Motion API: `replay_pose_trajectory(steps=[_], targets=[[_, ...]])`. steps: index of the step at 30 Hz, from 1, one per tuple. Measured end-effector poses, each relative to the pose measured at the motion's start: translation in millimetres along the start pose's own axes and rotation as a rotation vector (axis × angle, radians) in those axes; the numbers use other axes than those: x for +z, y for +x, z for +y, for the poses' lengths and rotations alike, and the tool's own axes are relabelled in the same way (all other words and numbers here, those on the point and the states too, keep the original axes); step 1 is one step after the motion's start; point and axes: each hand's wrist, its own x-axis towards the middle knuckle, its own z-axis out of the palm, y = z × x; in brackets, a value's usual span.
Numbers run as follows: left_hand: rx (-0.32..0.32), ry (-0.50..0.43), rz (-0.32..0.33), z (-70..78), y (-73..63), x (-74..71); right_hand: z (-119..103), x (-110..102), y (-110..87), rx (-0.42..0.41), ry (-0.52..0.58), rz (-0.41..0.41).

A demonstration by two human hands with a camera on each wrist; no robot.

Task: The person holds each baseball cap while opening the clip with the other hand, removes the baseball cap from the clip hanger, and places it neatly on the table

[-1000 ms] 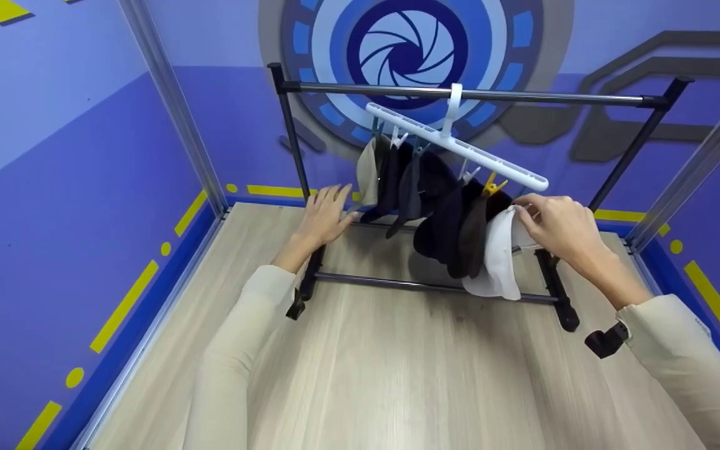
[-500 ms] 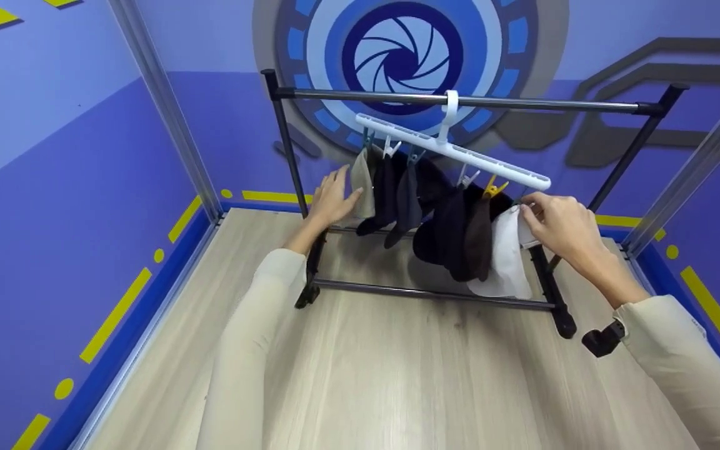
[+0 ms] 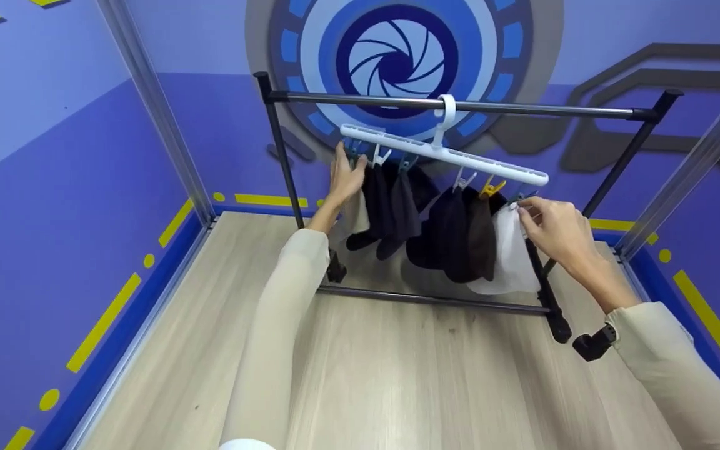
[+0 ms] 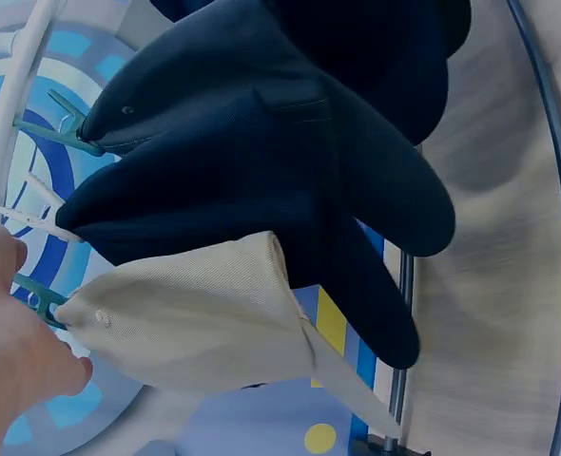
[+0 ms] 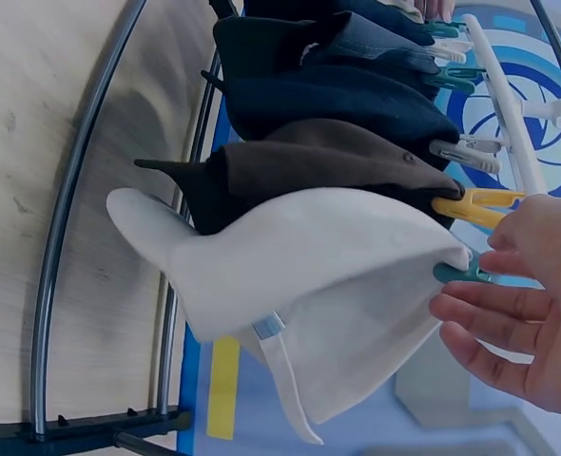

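Observation:
A white clip hanger (image 3: 441, 150) bears several caps in a row, pinned by small clothespins. At its right end my right hand (image 3: 557, 228) pinches the teal clothespin (image 5: 461, 274) that holds the white cap (image 5: 309, 261); its fingers partly cover the clip. At the left end, my left hand (image 3: 345, 178) has its thumb and fingers apart, to either side of another teal clothespin (image 4: 41, 302) on the beige cap (image 4: 190, 313). Dark caps (image 3: 391, 206) and a brown cap (image 5: 328, 166) hang between, on white, teal, grey and yellow clips (image 5: 475, 206).
The hanger's hook is over the top bar (image 3: 535, 110) of a black-and-chrome rack. Lower rails (image 3: 435, 300) run beneath the caps, just above the wood-look surface (image 3: 397, 375). Blue patterned walls (image 3: 85, 125) with metal corner posts stand behind and to the sides.
My left hand has moved up and right, from beside the beige cap to its clothespin. My right hand stays at the white cap's clip. The hanger's left end now sits lower.

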Motion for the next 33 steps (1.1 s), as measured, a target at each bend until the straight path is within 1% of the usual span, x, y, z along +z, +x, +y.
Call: replay_pose_trajectory(steps=[4, 8, 11, 13, 18, 22, 25, 27, 30, 33], targets=[[-0.004, -0.002, 0.011, 0.8, 3.8, -1.1, -6, 1, -1.1, -0.005, -0.01, 0.032], [-0.006, 0.028, 0.007, -1.7, 0.0, -5.2, -18, 2, -1.9, -0.01, -0.018, 0.053], [0.009, 0.044, 0.013, -3.2, -3.7, -9.0, -30, 3, -1.0, -0.019, -0.01, 0.067], [0.031, 0.047, 0.034, -3.8, -5.8, -12.0, -38, 5, 0.4, -0.029, 0.003, 0.073], [0.088, 0.044, 0.081, -4.3, -10.6, -21.1, -53, 15, 3.1, -0.068, 0.032, 0.067], [0.096, -0.003, 0.083, -4.6, -13.7, -31.5, -65, 25, 7.4, -0.077, 0.076, 0.028], [0.087, -0.058, 0.055, -5.5, -16.3, -40.9, -75, 34, 11.4, -0.071, 0.127, -0.02], [0.077, -0.099, 0.022, -6.7, -17.3, -47.2, -84, 41, 13.3, -0.066, 0.155, -0.053], [0.046, -0.18, -0.054, -8.8, -18.7, -56.5, -97, 50, 15.3, -0.054, 0.183, -0.096], [-0.014, -0.272, -0.13, -10.0, -19.2, -63.1, -113, 62, 17.2, -0.057, 0.232, -0.128]])
